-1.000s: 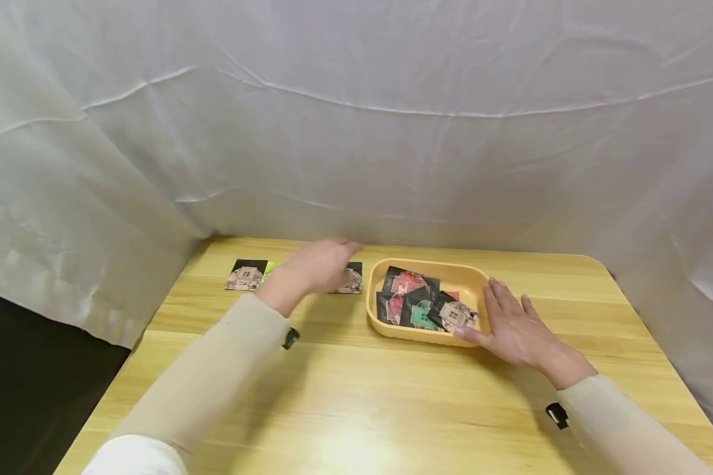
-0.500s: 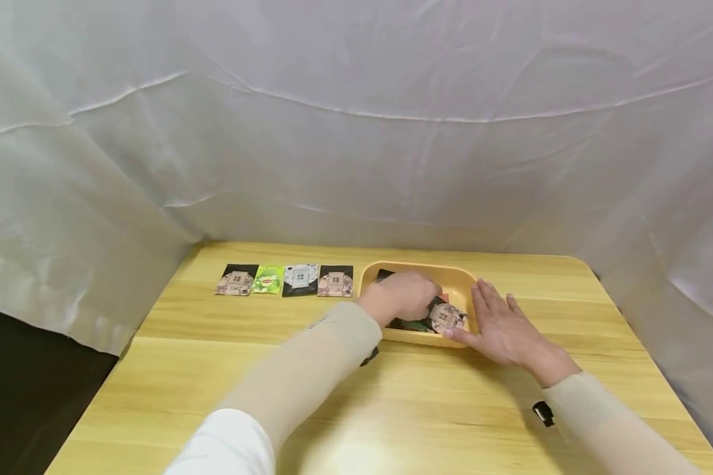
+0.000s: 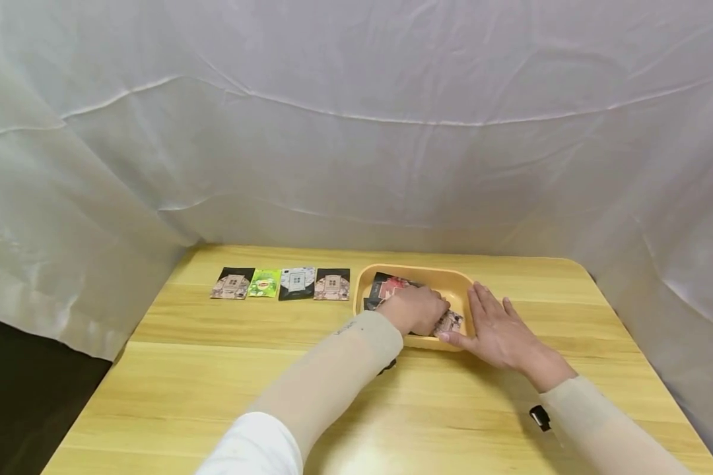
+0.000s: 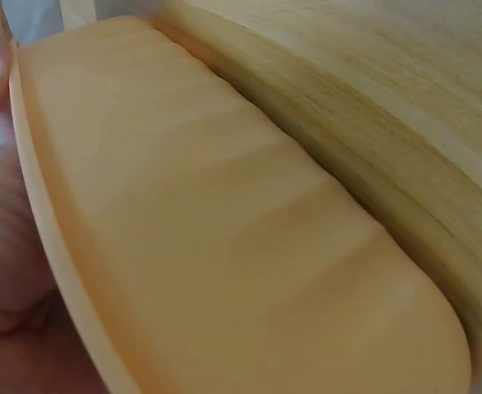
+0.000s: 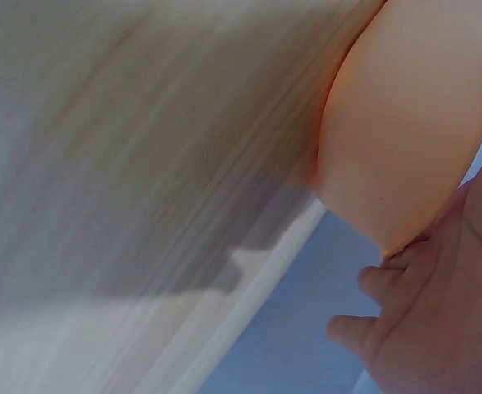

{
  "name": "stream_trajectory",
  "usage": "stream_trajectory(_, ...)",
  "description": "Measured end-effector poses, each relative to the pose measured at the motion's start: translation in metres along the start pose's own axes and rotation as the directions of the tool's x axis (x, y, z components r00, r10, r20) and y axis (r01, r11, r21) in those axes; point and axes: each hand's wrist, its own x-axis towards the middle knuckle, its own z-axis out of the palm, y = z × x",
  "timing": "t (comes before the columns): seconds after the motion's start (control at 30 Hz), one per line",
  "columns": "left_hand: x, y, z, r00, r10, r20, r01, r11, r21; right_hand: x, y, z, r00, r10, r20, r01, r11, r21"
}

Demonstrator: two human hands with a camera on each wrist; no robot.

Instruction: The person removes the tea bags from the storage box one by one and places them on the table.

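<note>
In the head view, a yellow-orange plastic tray [image 3: 457,278] holds several flat tea sachets. A black and red sachet [image 3: 387,286] lies at its far left, and a pink-beige floral sachet [image 3: 450,322] sits at the near right. My left hand [image 3: 414,309] reaches into the tray over the sachets; its fingertips are hidden, so any hold on a sachet cannot be seen. My right hand [image 3: 500,335] rests against the tray's right end, fingers extended along the rim and thumb on the near edge. Both wrist views show mainly the tray's outer wall [image 4: 208,205].
Left of the tray, a row on the wooden table [image 3: 214,382] has a black-beige sachet [image 3: 232,285], a green sachet [image 3: 264,284], a white-black sachet [image 3: 297,282] and another black-beige sachet [image 3: 332,285]. A pale curtain [image 3: 356,165] hangs behind the table.
My left hand has moved right from the sachet row into the tray, then slightly nearer its right side. The right hand stays at the tray's end. The view has shifted slightly.
</note>
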Motion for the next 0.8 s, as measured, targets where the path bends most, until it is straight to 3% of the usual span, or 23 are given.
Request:
stream_trajectory(0.2, -0.007, -0.002, 0.000, 0.997, -0.058, -0.056, 0.056, 0.998, -0.030, -0.002, 0.001, 0.004, 1.000, -0.002, -0.017, 0.002, 0.999, 0.033)
stream_trajectory(0.5, -0.036, -0.022, -0.004, 0.980, -0.112, -0.165, 0.086, 0.984, -0.158, -0.005, 0.006, 0.012, 0.997, -0.011, -0.080, 0.015, 0.998, 0.055)
stream_trajectory(0.8, -0.061, -0.040, -0.007, 0.971, -0.152, -0.183, 0.103, 0.962, -0.253, 0.005, -0.003, 0.015, 0.976, 0.112, -0.187, -0.093, 0.990, 0.108)
